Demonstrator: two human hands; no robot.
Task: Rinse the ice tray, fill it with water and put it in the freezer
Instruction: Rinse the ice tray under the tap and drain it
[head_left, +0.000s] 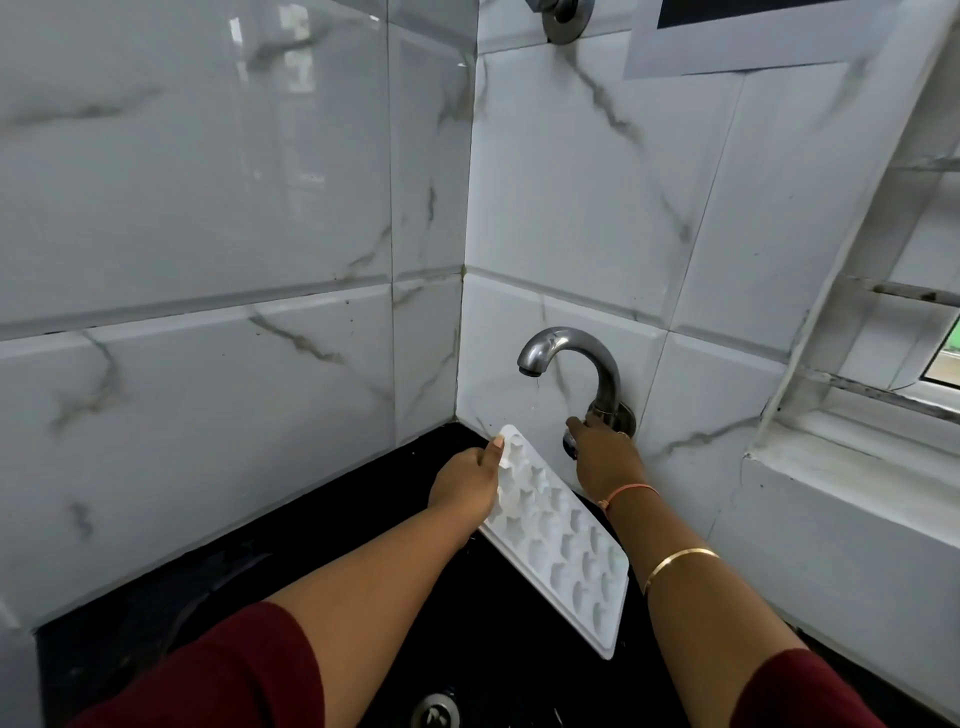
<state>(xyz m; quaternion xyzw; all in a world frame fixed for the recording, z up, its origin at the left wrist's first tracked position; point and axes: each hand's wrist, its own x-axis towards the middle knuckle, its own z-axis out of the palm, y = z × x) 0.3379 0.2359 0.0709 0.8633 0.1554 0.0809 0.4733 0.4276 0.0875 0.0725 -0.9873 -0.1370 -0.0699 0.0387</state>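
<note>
Now, at the left, the left hand (467, 480) pinches the far corner of the white ice tray (566, 540), thumb on top, holding it over the black sink (311, 545). Only a drip falls from the tap (561, 345) beyond it. Further right, the right hand (605, 457) curls round the knob (570, 444). Rinsing looks about to begin: next the knob needs turning and the tray must come under the spout.
</note>
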